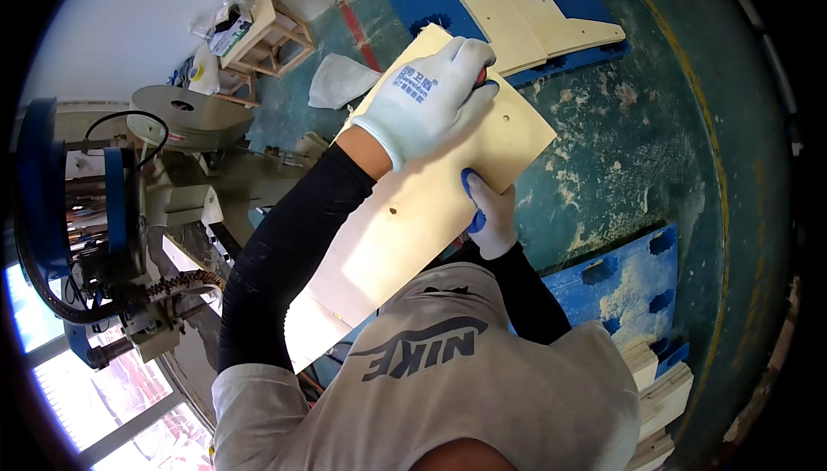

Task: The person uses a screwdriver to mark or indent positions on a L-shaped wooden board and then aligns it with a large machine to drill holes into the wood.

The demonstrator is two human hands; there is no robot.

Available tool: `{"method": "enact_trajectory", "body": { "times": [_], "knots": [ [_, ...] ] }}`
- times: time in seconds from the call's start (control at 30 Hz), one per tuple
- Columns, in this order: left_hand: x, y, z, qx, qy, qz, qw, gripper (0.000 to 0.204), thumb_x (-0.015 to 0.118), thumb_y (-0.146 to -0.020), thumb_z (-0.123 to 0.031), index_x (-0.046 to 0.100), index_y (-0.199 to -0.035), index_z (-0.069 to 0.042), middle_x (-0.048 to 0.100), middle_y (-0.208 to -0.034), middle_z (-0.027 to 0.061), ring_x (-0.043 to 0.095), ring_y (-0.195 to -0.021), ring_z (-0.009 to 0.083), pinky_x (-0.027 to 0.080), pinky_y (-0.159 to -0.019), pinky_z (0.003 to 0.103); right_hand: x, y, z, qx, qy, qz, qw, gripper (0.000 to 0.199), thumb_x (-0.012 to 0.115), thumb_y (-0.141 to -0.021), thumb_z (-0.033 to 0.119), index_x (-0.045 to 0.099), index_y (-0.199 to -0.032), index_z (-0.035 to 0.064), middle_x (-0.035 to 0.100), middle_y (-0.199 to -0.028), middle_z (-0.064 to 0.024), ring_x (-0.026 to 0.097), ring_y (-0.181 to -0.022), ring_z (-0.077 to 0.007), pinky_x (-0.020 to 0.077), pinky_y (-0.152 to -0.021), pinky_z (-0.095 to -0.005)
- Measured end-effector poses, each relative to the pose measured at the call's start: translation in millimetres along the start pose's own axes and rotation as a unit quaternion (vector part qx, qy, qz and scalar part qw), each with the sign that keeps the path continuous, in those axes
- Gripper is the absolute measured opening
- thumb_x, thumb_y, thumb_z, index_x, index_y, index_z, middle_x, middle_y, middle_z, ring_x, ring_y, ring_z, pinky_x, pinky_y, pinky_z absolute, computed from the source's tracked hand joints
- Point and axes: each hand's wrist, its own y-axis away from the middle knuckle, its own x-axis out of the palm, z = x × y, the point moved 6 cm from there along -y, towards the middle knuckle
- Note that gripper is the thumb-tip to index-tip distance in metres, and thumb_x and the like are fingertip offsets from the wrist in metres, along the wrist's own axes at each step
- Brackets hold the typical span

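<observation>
A long pale wooden board (375, 213) slants across the middle of the view, with a few small dark holes or knots in its face. My left hand (431, 96), in a white glove, is closed over the board's far part. A bit of something red shows between its fingers; the rest is hidden by the glove. Lower and to the right, my right hand (493, 217), in a white glove with blue on the thumb, grips the board's right edge. Its thumb lies on top, and the other fingers are mostly hidden.
Flat boards (508, 10) lie on a blue pallet (405, 6) at the far side. A dusty second pallet (633, 273) and stacked wood pieces (668, 402) are at lower right. A machine (125, 204) stands left, near a wooden stool (267, 36) and a whitish sack (340, 82).
</observation>
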Motion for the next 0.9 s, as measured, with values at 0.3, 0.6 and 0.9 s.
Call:
{"method": "enact_trajectory", "body": {
  "times": [0.3, 0.6, 0.9],
  "knots": [
    [-101, -12, -54, 0.110, -0.001, -0.237, 0.965, 0.028, 0.067, -0.094, -0.010, 0.057, -0.118, 0.000, 0.066, -0.089, 0.0072, 0.064, -0.076, 0.0127, 0.053, -0.071, 0.027, -8, -8, -6, 0.021, -0.031, -0.009, 0.999, 0.030, 0.060, -0.095, 0.007, 0.060, -0.123, -0.0053, 0.066, -0.116, -0.0104, 0.067, -0.102, -0.0177, 0.0540, -0.089, -0.0304],
    [-59, -3, -52, 0.064, 0.077, -0.154, 0.983, 0.040, 0.074, -0.088, -0.022, 0.056, -0.119, -0.005, 0.064, -0.092, 0.0138, 0.068, -0.078, 0.0319, 0.054, -0.068, 0.036, 8, -10, 6, 0.009, -0.056, 0.028, 0.998, 0.028, 0.059, -0.096, 0.008, 0.061, -0.122, -0.0042, 0.068, -0.113, -0.0092, 0.068, -0.099, -0.0167, 0.0537, -0.086, -0.0317],
    [-30, -12, -76, 0.146, 0.014, -0.118, 0.982, 0.040, 0.076, -0.088, -0.019, 0.056, -0.119, -0.003, 0.065, -0.098, 0.0148, 0.068, -0.075, 0.0297, 0.055, -0.066, 0.034, -5, -7, -3, 0.015, -0.064, -0.011, 0.998, 0.024, 0.064, -0.092, 0.004, 0.064, -0.115, -0.0044, 0.067, -0.107, -0.0055, 0.065, -0.093, -0.0113, 0.0513, -0.082, -0.0248]
  ]
}}
